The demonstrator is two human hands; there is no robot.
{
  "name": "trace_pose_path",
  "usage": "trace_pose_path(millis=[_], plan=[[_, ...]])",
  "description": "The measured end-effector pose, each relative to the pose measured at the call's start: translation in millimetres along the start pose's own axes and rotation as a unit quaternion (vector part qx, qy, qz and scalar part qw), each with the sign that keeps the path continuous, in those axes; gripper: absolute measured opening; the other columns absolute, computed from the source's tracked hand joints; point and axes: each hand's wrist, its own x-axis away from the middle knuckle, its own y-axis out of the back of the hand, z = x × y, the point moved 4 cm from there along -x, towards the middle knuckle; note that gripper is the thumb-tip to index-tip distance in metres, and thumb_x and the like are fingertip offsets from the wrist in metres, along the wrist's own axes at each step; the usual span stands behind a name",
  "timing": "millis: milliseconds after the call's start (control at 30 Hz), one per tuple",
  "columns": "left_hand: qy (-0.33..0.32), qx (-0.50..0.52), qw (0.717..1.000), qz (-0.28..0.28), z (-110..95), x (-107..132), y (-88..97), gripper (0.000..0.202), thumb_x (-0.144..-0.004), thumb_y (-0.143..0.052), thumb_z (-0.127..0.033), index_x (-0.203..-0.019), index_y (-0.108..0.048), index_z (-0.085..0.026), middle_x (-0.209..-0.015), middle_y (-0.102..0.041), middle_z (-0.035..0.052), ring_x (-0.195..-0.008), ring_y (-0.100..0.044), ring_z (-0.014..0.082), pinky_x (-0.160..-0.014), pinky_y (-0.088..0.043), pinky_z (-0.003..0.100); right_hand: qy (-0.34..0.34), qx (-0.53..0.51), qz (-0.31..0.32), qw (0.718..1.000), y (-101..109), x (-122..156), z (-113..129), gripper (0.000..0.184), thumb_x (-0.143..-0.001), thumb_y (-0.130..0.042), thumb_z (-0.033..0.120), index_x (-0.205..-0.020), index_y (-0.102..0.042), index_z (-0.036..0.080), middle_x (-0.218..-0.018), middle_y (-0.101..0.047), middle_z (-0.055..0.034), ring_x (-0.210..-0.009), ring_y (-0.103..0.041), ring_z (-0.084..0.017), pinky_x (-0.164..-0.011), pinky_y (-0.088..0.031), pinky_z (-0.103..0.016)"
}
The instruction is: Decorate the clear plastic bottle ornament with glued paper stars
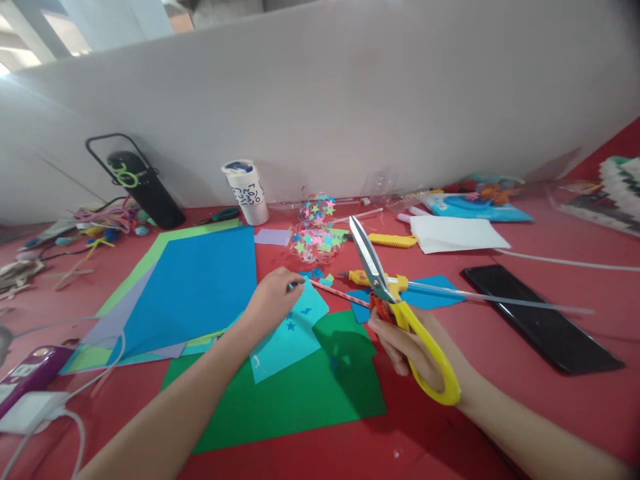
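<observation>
My right hand (pixel 407 347) grips yellow-handled scissors (pixel 395 300), blades shut and pointing up and away, above the red table (pixel 500 373). My left hand (pixel 273 300) reaches forward with its fingers pinched together on the top corner of a light cyan paper sheet (pixel 287 337) that has small star-shaped holes. The cyan sheet lies partly over a dark green sheet (pixel 310 387). Small blue paper scraps (pixel 317 273) lie just beyond the left fingers.
A stack of blue, green and lilac paper (pixel 195 287) lies left. Behind stand a white cup (pixel 247 192), a black flask (pixel 145 187), a pile of coloured stars (pixel 317 230), a yellow cutter (pixel 393 241), white paper (pixel 455 233). A black phone (pixel 540 327) lies right. Cables and a purple device (pixel 30 373) lie at the near left.
</observation>
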Motion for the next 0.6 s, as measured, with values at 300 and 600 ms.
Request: trace_pose_path(millis=[300,600], plan=[[-0.037,-0.058,0.998,-0.015,-3.9,-22.2,-25.1,0.029,-0.087,-0.047,-0.024,-0.108,-0.067,-0.018,-0.093,-0.056,0.0102,-0.093,-0.054,0.0242,-0.085,-0.044,0.040,-0.015,-0.039,-0.005,0.999,-1.5,-4.1,-16.9,0.037,-0.082,-0.048,0.048,-0.057,-0.036,0.024,-0.032,-0.034,0.0107,-0.027,-0.036,-0.009,-0.037,-0.033,-0.024],[-0.042,-0.062,0.997,-0.016,-13.6,-28.9,-25.1,0.022,-0.085,-0.048,-0.022,-0.092,-0.069,-0.019,-0.090,-0.061,0.0071,-0.090,-0.056,0.0214,-0.084,-0.043,0.034,-0.016,-0.004,-0.004,1.000,0.9,0.2,-4.5,0.031,-0.080,-0.047,0.047,-0.061,-0.040,0.023,-0.032,-0.035,0.0112,-0.028,-0.037,-0.009,-0.037,-0.035,-0.023]])
